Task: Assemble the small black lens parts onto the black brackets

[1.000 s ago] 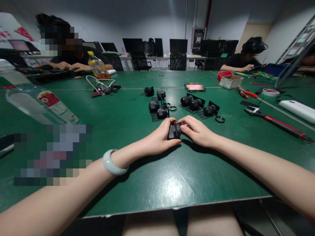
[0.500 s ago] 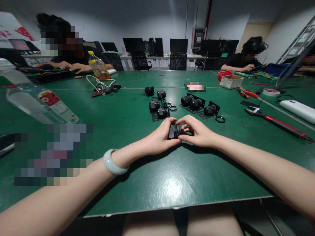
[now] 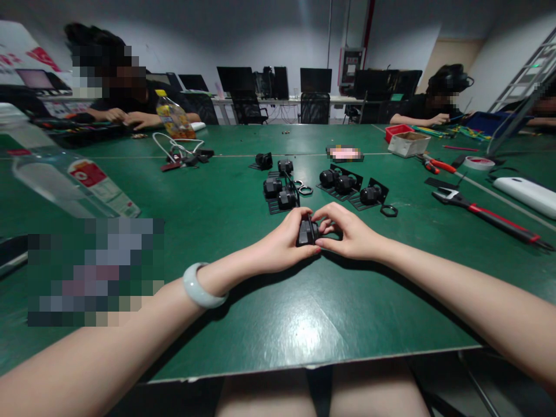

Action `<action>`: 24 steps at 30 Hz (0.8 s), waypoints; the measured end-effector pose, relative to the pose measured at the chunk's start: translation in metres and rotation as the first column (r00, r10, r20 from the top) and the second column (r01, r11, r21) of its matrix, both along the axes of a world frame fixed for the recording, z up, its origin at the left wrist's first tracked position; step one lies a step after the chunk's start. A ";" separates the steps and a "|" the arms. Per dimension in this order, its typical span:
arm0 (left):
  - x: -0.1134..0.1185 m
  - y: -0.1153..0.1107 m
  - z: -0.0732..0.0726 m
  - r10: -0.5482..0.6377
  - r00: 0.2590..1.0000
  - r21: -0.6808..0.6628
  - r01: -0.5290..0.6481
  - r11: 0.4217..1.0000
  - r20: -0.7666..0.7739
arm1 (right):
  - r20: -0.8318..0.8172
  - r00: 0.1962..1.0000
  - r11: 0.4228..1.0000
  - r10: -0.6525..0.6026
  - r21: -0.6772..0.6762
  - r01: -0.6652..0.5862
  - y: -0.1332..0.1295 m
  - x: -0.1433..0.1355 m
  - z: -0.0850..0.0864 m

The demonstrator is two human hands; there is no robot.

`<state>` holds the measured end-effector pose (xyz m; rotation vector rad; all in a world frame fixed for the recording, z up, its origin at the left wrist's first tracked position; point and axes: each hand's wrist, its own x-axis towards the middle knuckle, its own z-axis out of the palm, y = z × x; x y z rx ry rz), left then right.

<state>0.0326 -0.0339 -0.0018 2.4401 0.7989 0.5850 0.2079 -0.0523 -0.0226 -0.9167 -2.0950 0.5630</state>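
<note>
Near the middle of the green table, my left hand grips a black fitting on a plate from its left side. My right hand has its fingers curled round the right side of the same part. Beyond my hands lie several similar black fittings: a group to the left with metal rings beside it, and a group to the right. A lone fitting on a bracket has a hex ring beside it.
A clear bottle leans at the left, near a drink bottle and white cable. On the right are an adjustable wrench, orange-handled pliers, tape, a white device and small boxes. Other people sit across the table.
</note>
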 end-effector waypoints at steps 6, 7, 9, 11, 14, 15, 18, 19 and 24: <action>0.000 0.001 0.000 -0.005 1.000 0.005 0.005 1.000 0.002 | 0.012 1.000 1.000 -0.009 -0.020 0.009 -0.001 0.001 0.001; 0.000 0.001 0.000 -0.006 1.000 0.007 0.006 1.000 0.003 | 0.014 1.000 1.000 -0.010 -0.022 0.010 -0.001 0.001 0.001; 0.000 0.001 -0.001 -0.008 1.000 0.010 0.008 1.000 0.005 | 0.019 1.000 1.000 -0.012 -0.025 0.012 -0.001 0.001 0.001; 0.000 0.001 -0.001 -0.011 1.000 0.009 0.011 1.000 0.006 | 0.024 1.000 1.000 -0.015 -0.027 0.016 0.000 0.001 0.002; 0.000 0.001 -0.002 -0.011 1.000 0.004 0.011 1.000 0.007 | 0.029 0.999 0.999 -0.021 -0.025 0.022 0.000 0.001 0.002; 0.000 0.001 -0.002 -0.010 1.000 0.003 0.010 1.000 0.008 | 0.029 0.999 0.999 -0.024 -0.023 0.025 0.000 0.001 0.003; 0.000 0.001 -0.001 -0.008 1.000 0.001 0.008 1.000 0.014 | 0.035 0.999 0.999 -0.034 -0.018 0.034 0.000 0.001 0.003; 0.000 0.001 -0.001 -0.007 1.000 0.000 0.007 1.000 0.014 | 0.037 0.999 0.999 -0.036 -0.016 0.037 0.000 0.001 0.002; 0.000 0.001 -0.001 0.002 1.000 -0.010 -0.002 1.000 0.011 | 0.056 0.997 0.999 -0.052 -0.005 0.053 0.002 0.001 0.002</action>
